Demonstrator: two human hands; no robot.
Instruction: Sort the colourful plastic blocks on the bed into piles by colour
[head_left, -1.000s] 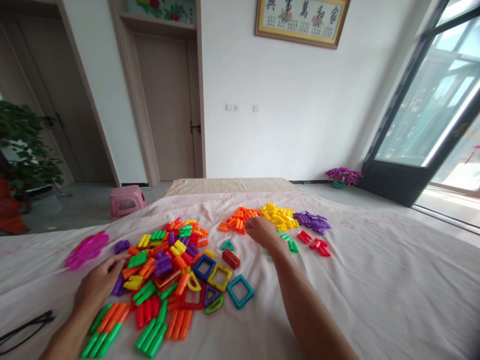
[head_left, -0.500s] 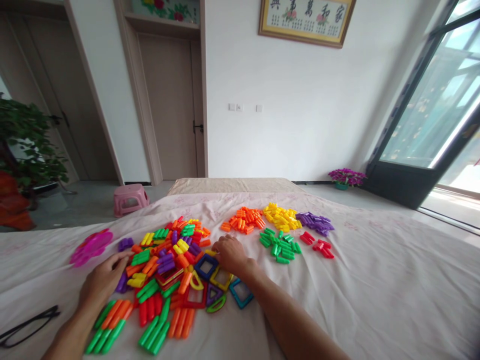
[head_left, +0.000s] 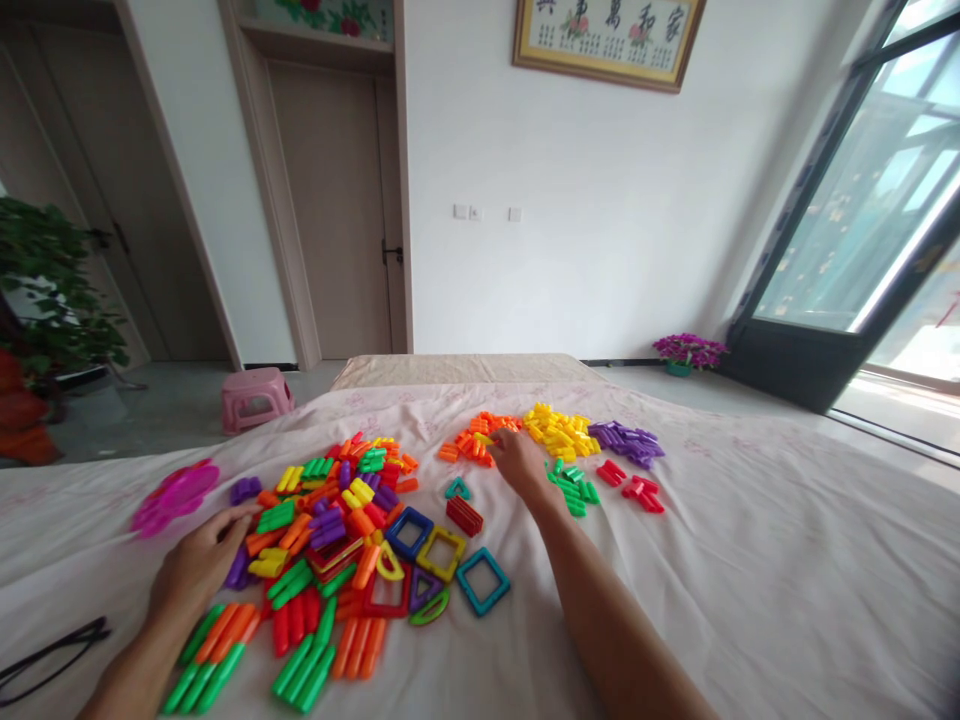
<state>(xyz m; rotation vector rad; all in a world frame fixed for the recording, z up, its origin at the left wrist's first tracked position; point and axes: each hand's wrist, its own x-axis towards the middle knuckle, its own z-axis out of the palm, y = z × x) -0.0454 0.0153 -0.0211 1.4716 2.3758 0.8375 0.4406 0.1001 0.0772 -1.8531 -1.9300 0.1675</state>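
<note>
My right hand [head_left: 519, 462] is over the near side of the orange block pile [head_left: 474, 440], its fingertips closed on a small yellow plastic block [head_left: 484, 439]. Just beyond it lie the yellow block pile [head_left: 559, 432] and the green blocks [head_left: 576, 488], the latter partly covered by my wrist. My left hand [head_left: 196, 558] rests at the left edge of a mixed heap of coloured tube-like blocks [head_left: 327, 524]. Its fingers are stretched towards a green block [head_left: 276, 516], thumb a little apart, and no held piece shows.
Purple blocks [head_left: 627, 442] and red blocks [head_left: 643, 492] lie at the right. Magnetic frame tiles, among them a blue square [head_left: 483, 581], and a dark red stack [head_left: 465, 515] sit beside the heap. A magenta plastic piece [head_left: 174, 500] and black glasses [head_left: 54, 655] lie at the left.
My right hand has moved from the heap's right edge away and rightward to the orange pile, carrying a yellow block. The dark red stack and a small teal triangle are now uncovered. My left hand stays put.
</note>
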